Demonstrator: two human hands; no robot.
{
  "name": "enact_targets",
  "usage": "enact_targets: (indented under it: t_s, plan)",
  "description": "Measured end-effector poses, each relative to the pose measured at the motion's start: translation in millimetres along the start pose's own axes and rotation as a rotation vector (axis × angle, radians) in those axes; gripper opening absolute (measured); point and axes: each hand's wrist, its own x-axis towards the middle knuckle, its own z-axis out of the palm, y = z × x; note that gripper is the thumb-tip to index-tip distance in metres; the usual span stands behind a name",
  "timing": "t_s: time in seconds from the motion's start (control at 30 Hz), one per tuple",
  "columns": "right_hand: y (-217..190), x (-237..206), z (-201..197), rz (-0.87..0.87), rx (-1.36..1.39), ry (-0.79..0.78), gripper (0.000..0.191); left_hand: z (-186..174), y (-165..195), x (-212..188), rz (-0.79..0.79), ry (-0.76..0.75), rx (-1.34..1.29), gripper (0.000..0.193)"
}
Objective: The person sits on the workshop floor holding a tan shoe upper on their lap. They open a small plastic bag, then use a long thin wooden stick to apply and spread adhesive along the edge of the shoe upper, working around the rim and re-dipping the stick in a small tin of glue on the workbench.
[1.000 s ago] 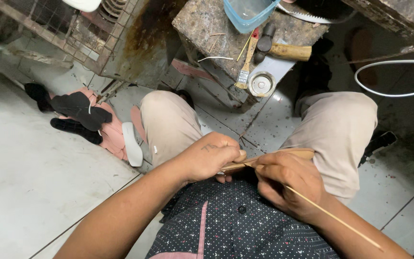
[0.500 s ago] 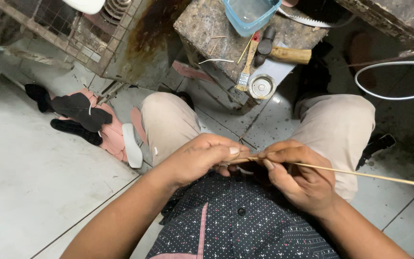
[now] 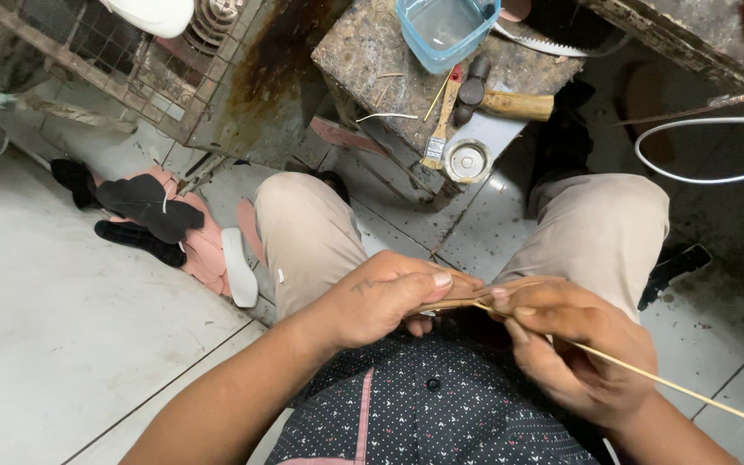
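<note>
The left hand (image 3: 387, 297) pinches a flat tan leather piece (image 3: 510, 288) above the lap, between the knees. The right hand (image 3: 574, 349) is closed around a thin pale stick (image 3: 673, 389) whose tip touches the piece. On the stained worktop (image 3: 363, 52), a round metal tin (image 3: 467, 160) stands at the near corner, a blue plastic tub (image 3: 445, 30) at the far edge, and a brush (image 3: 441, 120) between them.

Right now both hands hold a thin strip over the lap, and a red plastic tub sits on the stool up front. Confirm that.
Wrong on one count: the tub is blue, not red, as the head view shows. The rest holds: both the left hand and right hand hold the thin strip over the lap, and the tub sits on the stool.
</note>
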Motion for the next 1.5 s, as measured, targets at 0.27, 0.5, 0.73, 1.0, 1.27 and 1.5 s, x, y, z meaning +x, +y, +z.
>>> enact_targets:
  t_s: [0.27,0.5,0.73,1.0,1.27,1.5]
  plan:
    - [79,52,-23,0.207,-0.500,0.111,0.014,-7,-6,-2,-0.018,0.004,0.045,0.049]
    - [167,73,-24,0.379,-0.370,0.091,0.019,-4,-9,-4,-0.051,0.026,-0.043,0.033]
    - [172,72,-15,0.609,-0.215,0.133,0.021,-13,-13,0,-0.058,-0.030,-0.185,0.029]
    - [59,32,-10,0.177,-0.180,-0.036,0.014,-22,-23,4,-0.043,0.036,-0.211,0.031]
    - [13,18,2,0.127,-0.073,-0.121,0.019,-19,-21,7,-0.046,0.065,-0.184,0.033]
    - [20,25,10,0.035,-0.089,-0.167,0.019,-19,-20,7,-0.036,0.063,-0.212,0.033]
